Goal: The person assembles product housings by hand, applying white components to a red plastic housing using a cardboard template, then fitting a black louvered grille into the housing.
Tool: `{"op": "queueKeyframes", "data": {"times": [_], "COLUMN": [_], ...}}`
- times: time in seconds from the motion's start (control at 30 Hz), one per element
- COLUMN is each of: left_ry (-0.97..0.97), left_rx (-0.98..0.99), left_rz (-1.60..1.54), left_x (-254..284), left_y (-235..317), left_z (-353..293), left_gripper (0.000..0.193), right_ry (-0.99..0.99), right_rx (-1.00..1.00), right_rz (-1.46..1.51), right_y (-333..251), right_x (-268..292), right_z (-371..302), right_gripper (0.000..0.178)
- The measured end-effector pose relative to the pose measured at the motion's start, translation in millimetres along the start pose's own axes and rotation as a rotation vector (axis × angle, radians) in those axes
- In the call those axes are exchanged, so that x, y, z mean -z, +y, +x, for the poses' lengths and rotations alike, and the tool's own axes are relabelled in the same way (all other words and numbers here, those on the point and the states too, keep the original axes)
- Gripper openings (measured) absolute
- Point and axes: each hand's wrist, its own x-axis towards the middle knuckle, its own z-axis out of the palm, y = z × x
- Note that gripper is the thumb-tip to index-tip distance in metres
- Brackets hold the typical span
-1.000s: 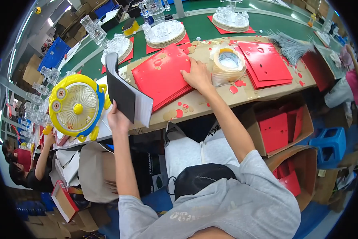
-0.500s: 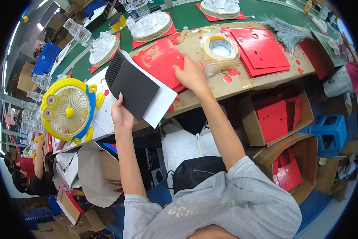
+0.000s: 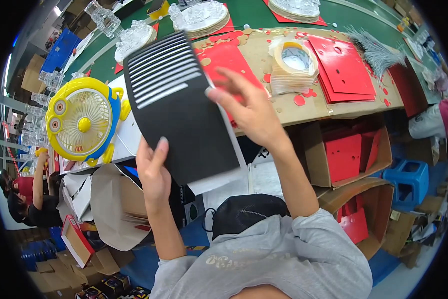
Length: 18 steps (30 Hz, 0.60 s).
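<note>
A black card (image 3: 194, 137) with a row of long slots in its upper part is tilted up in front of me. White sheets (image 3: 216, 180) lie behind it and stick out along its right and lower edges. My left hand (image 3: 153, 172) grips the lower left edge, thumb on the front, its other fingers mostly hidden. At the card's right edge, my right hand (image 3: 254, 109) has its fingers apart, with the thumb tip by the edge; whether it touches I cannot tell. Beyond this hand lies a stack of red sheets (image 3: 234, 62), partly covered by the card.
A roll of tape (image 3: 295, 65) and more red punched sheets (image 3: 344, 70) sit on the cardboard-covered bench amid punched-out discs. A yellow fan (image 3: 84, 122) stands at left. Below are cardboard boxes (image 3: 314, 154) of red sheets and a blue stool (image 3: 408, 179). A co-worker (image 3: 27, 199) is at far left.
The black card has turned to face me more fully, showing its slots. My right hand has lifted off the red stack and moved to the card's right edge.
</note>
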Motion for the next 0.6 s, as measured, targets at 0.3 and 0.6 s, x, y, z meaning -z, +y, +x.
{"op": "queueKeyframes", "data": {"times": [0.3, 0.6], "left_ry": [-0.029, -0.237], "left_rx": [0.252, 0.386], "left_rz": [0.045, 0.18], "left_x": [15.3, 21.1], "left_y": [11.7, 21.6], "left_z": [-6.4, 2.3], "left_gripper": [0.042, 0.043], "right_ry": [0.023, -0.219], "right_rx": [0.116, 0.852], "right_rz": [-0.012, -0.553], "right_y": [-14.6, -7.6], "right_x": [-16.6, 24.8], "right_z": [-67.2, -44.9], "right_gripper": [0.073, 0.031]}}
